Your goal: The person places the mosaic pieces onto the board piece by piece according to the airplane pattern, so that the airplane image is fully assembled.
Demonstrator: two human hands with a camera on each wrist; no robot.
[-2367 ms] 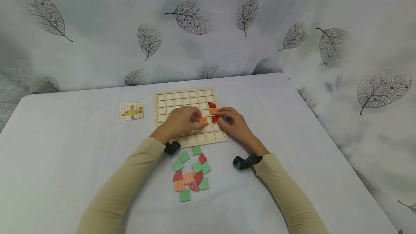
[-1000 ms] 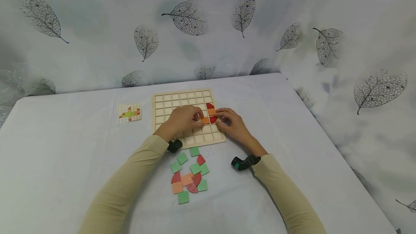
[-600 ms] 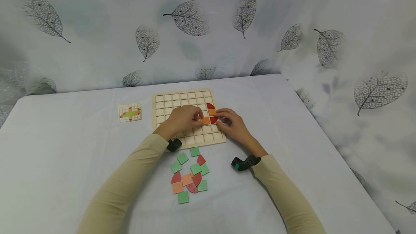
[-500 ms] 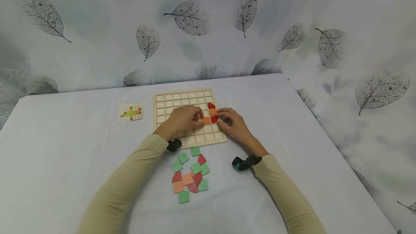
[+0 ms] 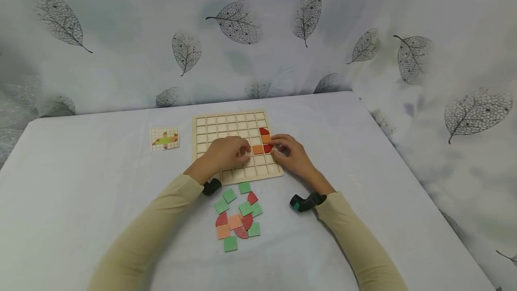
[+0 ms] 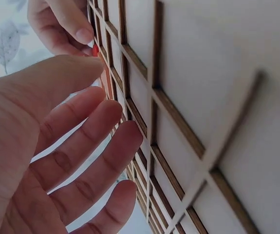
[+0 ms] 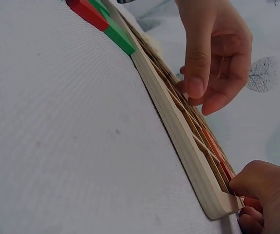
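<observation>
The wooden grid board (image 5: pixel 210 114) lies on the white cloth with several tiles in its right-hand cells: a red quarter-circle (image 5: pixel 264 131), an orange square (image 5: pixel 265 139), another red quarter-circle (image 5: pixel 267 148) and an orange square (image 5: pixel 258 149) left of it. My left hand (image 5: pixel 227 152) is over the board just left of that last square; its fingers are loosely bent and apart in the left wrist view, holding nothing. My right hand (image 5: pixel 292 154) grips the board's right edge beside the red tiles, its fingertips at the rim in the right wrist view.
A small card (image 5: pixel 164 138) printed with a coloured grid pattern lies left of the board. Loose green squares (image 5: pixel 230 244), orange squares (image 5: pixel 223 231) and red quarter-circles (image 5: pixel 241 232) lie in a heap at the near side, some overlapping. A leaf-print cloth (image 5: pixel 133 71) hangs behind.
My left hand carried the orange square right to beside the lower red quarter-circle, let it go there, then drew back slightly left. The right hand has stayed at the board's edge.
</observation>
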